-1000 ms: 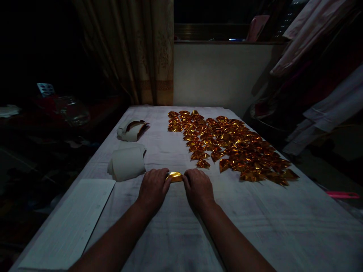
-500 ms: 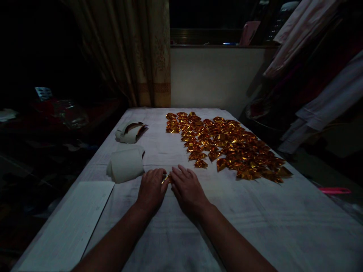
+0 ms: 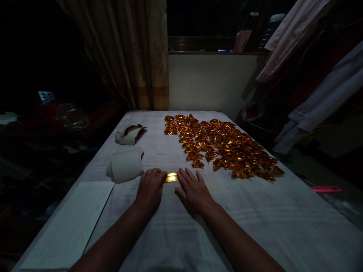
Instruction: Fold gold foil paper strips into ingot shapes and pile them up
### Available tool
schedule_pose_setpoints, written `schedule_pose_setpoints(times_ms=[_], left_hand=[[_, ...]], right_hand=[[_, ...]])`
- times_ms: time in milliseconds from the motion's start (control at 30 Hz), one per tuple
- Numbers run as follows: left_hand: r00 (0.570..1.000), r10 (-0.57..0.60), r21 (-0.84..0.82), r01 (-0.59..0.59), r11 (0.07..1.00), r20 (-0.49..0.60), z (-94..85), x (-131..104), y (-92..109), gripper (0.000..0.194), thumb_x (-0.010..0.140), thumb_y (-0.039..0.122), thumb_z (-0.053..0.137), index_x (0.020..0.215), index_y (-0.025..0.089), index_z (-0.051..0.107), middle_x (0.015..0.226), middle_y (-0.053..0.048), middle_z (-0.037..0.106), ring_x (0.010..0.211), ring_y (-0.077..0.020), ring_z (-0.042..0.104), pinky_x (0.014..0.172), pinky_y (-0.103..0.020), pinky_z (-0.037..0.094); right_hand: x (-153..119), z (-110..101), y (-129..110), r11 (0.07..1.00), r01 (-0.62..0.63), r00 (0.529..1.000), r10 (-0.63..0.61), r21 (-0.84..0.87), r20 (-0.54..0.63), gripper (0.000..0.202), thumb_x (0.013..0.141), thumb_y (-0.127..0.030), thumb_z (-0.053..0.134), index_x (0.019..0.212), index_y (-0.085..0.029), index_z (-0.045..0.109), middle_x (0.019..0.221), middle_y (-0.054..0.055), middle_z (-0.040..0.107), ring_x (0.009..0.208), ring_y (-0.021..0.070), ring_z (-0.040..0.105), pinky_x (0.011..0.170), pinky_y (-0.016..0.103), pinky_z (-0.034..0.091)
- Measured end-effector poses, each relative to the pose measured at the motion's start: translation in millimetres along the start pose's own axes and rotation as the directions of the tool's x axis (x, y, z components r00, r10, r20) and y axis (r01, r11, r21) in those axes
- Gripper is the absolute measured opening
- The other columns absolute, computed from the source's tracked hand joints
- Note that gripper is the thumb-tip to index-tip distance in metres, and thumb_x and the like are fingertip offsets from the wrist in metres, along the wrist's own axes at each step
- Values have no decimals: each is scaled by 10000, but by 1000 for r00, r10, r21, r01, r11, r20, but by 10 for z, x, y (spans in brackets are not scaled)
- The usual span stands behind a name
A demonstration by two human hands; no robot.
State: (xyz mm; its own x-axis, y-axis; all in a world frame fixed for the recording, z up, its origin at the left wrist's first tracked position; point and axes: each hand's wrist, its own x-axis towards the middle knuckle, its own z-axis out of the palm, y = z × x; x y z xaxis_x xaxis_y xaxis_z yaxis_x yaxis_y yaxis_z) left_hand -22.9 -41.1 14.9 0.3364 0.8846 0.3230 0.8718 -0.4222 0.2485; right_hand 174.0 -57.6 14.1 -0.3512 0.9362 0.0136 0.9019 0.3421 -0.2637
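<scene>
A small folded strip of gold foil paper (image 3: 171, 177) lies flat on the cloth between my two hands. At its left end, my left hand (image 3: 150, 189) has curled fingers and holds the strip by thumb and fingertips. My right hand (image 3: 194, 190) lies palm down with its fingers stretched out, fingertips touching the strip's right end. Beyond the hands, many folded gold foil pieces (image 3: 227, 145) are spread over the middle and right of the table, pointed at their ends and overlapping in places.
A white cloth covers the table (image 3: 241, 234). On the left are a flat pale sheet (image 3: 70, 223), a curled pale sheet (image 3: 126, 165) and a second curled piece (image 3: 130, 134). A curtain (image 3: 141, 56) hangs behind; clothes (image 3: 326, 87) hang at the right beside a pink handle (image 3: 326, 189).
My right hand has shifted slightly right, away from my left. More of the gold foil strip now shows flat between them. The camera view has shifted a little.
</scene>
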Motion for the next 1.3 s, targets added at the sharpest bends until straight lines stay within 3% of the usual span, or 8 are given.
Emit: schedule_pose_setpoints(times_ms=[133,233,333,667,833,933,1033,1300], left_hand=[[976,171,-2,-173,985,133,79,7,61,455,1019,313,351,1442,210,483,1492,-102,516,1414,-270,400,1169,-518,258],[943,177,21,-190,982,281,107,-14,65,562,1039,462,276,1524,192,370,1570,-110,409,1480,-273,314,1202,-549,176],[934,166,48,-191,980,317,79,-74,-4,601,1032,520,274,1545,213,331,1587,-103,371,1487,-268,304,1212,-542,150],[938,138,150,-193,970,317,-227,-312,-198,582,1015,507,335,1513,212,398,1553,-79,439,1455,-306,355,1194,-557,160],[956,181,195,-228,954,232,-329,-195,-106,434,1002,435,417,1311,200,610,1394,-105,610,1330,-321,493,1158,-573,227],[977,166,194,-190,962,130,-319,-26,9,267,989,296,462,1063,211,704,1199,-102,696,1174,-295,581,1102,-541,321],[996,62,101,-68,993,62,-251,125,110,218,950,273,544,1094,191,686,1105,-100,701,1036,-271,611,958,-446,435],[995,1,-90,8,996,97,-56,169,116,160,908,325,636,1022,238,707,945,-48,659,935,-240,578,829,-377,413]], right_hand=[[4,50,8,1000,6,1000,-6,-4,-15,591,1017,-488,388,1525,-187,383,1605,97,305,1497,300,249,1205,588,142],[3,56,9,1000,9,1000,-9,-4,-18,572,1024,-461,363,1530,-194,375,1611,87,292,1503,293,232,1207,586,128],[2,29,0,1000,3,1000,-3,-5,9,560,1021,-423,366,1529,-190,376,1612,84,286,1507,286,221,1209,584,126],[4,3,-11,1000,-5,1000,5,20,24,564,1013,-418,376,1532,-199,373,1616,83,290,1506,291,218,1207,576,118],[-37,-1,-65,999,-33,999,33,33,4,559,1016,-413,368,1524,-180,388,1607,97,309,1500,301,230,1202,584,120],[-69,28,-83,998,-42,998,43,35,-44,554,1017,-415,379,1514,-172,405,1594,113,336,1491,305,256,1197,584,139],[-89,55,-79,998,-44,996,46,34,-81,549,1010,-421,405,1495,-166,434,1586,118,356,1478,316,285,1194,583,159],[-92,59,-46,997,-45,989,54,65,-137,501,984,-384,476,1450,-200,491,1540,111,445,1449,310,341,1186,561,197]])
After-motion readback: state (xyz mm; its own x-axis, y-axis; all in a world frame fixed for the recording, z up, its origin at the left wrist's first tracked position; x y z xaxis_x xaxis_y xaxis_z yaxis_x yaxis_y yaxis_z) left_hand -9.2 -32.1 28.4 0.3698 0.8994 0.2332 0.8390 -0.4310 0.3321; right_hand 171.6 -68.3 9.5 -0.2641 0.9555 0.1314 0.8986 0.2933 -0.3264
